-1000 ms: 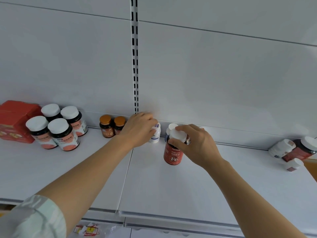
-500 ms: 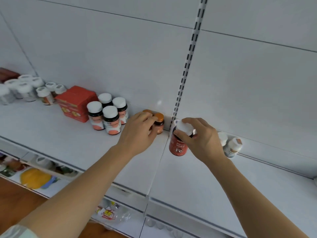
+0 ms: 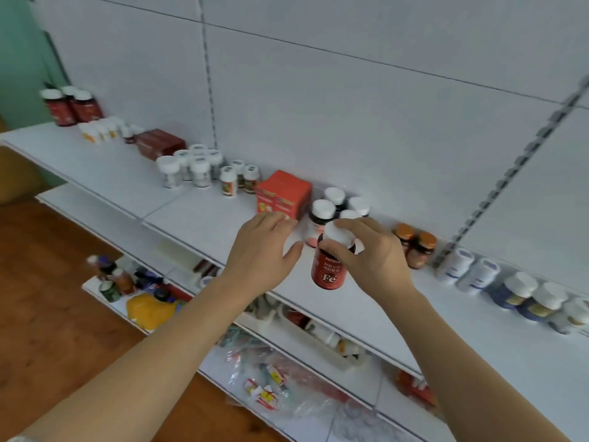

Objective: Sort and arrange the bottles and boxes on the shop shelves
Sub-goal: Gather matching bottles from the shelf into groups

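My right hand [image 3: 373,253] grips a red bottle [image 3: 330,269] marked "Fe" by its white cap, lifted above the white shelf [image 3: 204,218]. My left hand [image 3: 261,247] hovers beside it with relaxed fingers, holding nothing, just in front of the orange-red boxes [image 3: 283,193]. Behind the held bottle stands a cluster of dark white-capped bottles [image 3: 322,215]. Two amber bottles with orange caps [image 3: 417,247] stand to the right of my right hand.
Further left on the shelf are white bottles [image 3: 191,167], a dark red box [image 3: 159,143] and red bottles [image 3: 71,105]. White and blue bottles [image 3: 497,282] line the right. Lower shelves [image 3: 223,362] hold packets and small items. A wooden floor lies at the left.
The view has swung left along the shelf. My right hand carried the Fe bottle leftward past the amber bottles. My left hand left the small white bottle and moved left, now holding nothing.
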